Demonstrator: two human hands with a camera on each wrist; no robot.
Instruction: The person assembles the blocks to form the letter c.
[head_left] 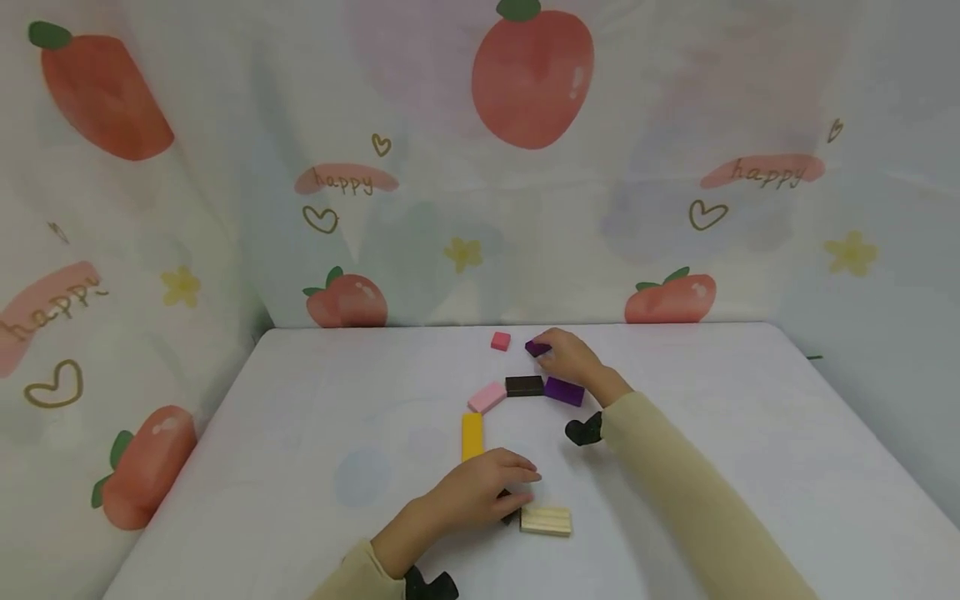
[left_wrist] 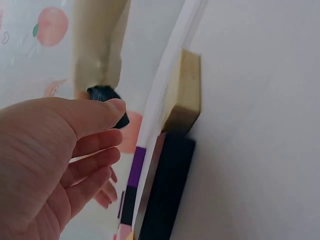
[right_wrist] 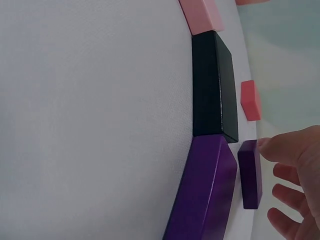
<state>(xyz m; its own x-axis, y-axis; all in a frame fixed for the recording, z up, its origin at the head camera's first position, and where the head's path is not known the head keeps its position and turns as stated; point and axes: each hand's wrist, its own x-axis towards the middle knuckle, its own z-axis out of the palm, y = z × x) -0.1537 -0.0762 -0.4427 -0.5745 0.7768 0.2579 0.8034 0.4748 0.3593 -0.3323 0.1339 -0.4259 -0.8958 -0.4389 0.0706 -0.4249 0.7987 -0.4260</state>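
Note:
My right hand (head_left: 567,357) is at the back of the table, over a small purple block (right_wrist: 250,175). In the right wrist view its thumb tip is right at one end of that block, with the other fingers loosely spread beyond it. My left hand (head_left: 480,487) hovers low at the front with relaxed, slightly bent fingers and nothing between them. Partly under it lies a black block (left_wrist: 167,185), end to end with a plain wooden block (head_left: 546,521). A yellow block (head_left: 472,436) lies just past the left hand, its near end hidden.
A curve of blocks continues from the yellow one: a pink block (head_left: 487,397), a second black block (head_left: 524,386) and a larger purple block (head_left: 564,392). A small red-pink block (head_left: 500,341) lies near the back edge. Printed cloth hangs behind the white table (head_left: 337,400).

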